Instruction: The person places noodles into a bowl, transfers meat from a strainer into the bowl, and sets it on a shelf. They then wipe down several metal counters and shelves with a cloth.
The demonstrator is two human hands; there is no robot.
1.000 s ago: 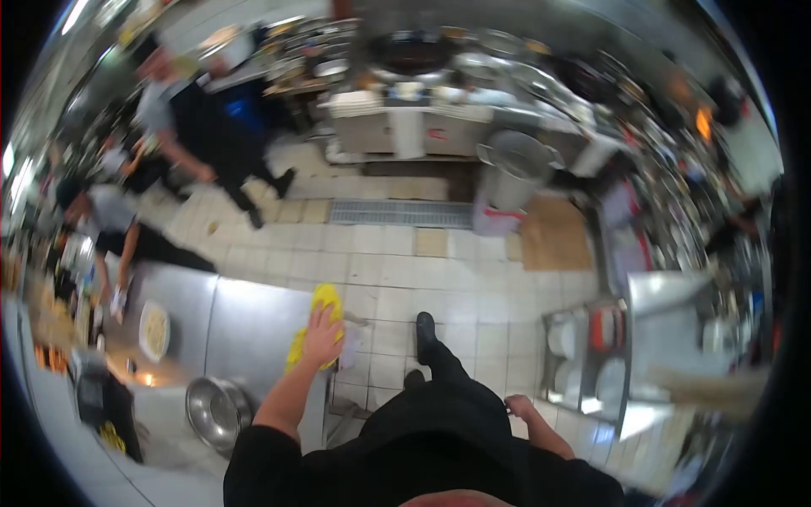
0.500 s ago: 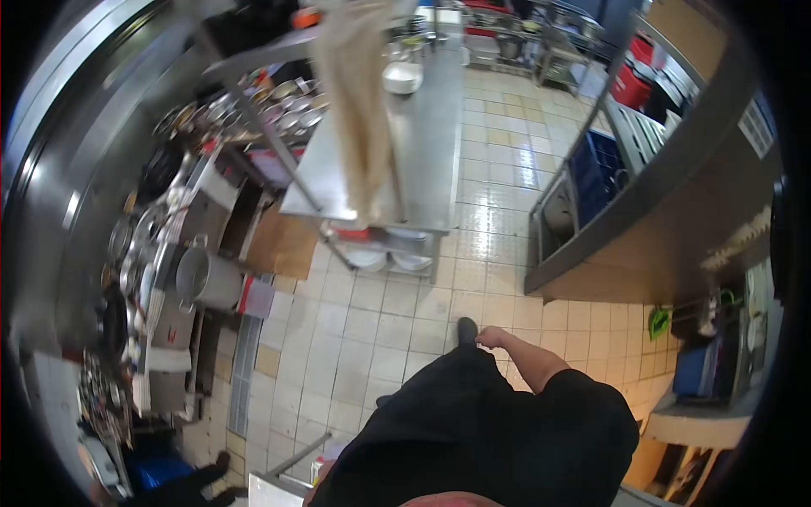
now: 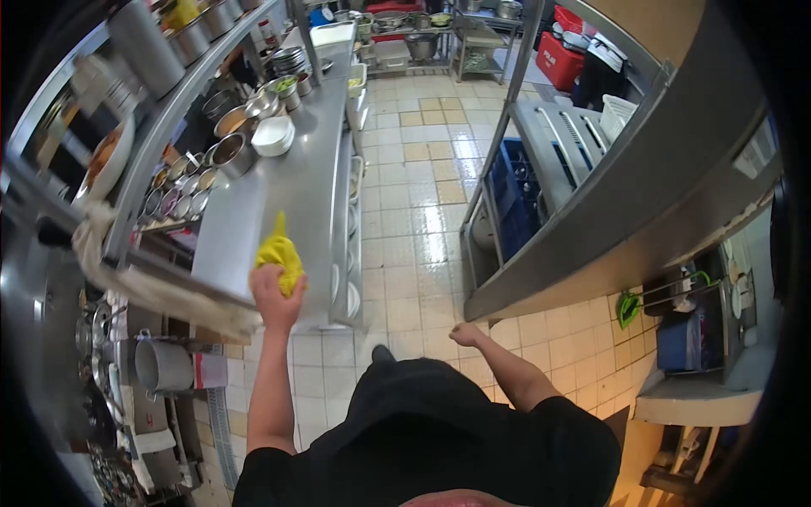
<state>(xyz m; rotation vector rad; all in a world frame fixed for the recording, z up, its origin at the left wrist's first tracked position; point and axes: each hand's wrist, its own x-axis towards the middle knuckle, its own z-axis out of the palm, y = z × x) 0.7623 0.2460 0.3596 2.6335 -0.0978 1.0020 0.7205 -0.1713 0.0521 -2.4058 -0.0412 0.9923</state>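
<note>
My left hand [image 3: 277, 297] is closed around a bunched yellow cloth [image 3: 281, 253], over the near end of the steel counter [image 3: 317, 186]. Whether the cloth touches the counter I cannot tell. My right hand [image 3: 465, 335] hangs over the tiled floor, its fingers curled; anything inside them is too small to make out. Farther along the counter stand a stack of white dishes [image 3: 273, 136] and a steel pot [image 3: 232, 155]. A beige cloth [image 3: 160, 296] hangs along the shelf frame, left of my left hand.
On the right stands a metal unit [image 3: 591, 211] with blue crates [image 3: 513, 198] beneath its top. At the left are a large pot [image 3: 162, 365] and an overhead shelf [image 3: 182, 93]. A tiled aisle [image 3: 410, 220] runs between counter and unit.
My left arm has come into view with the yellow cloth in hand. The view has turned and moved nearer the counter. The beige cloth now appears farther left. My right hand remains low.
</note>
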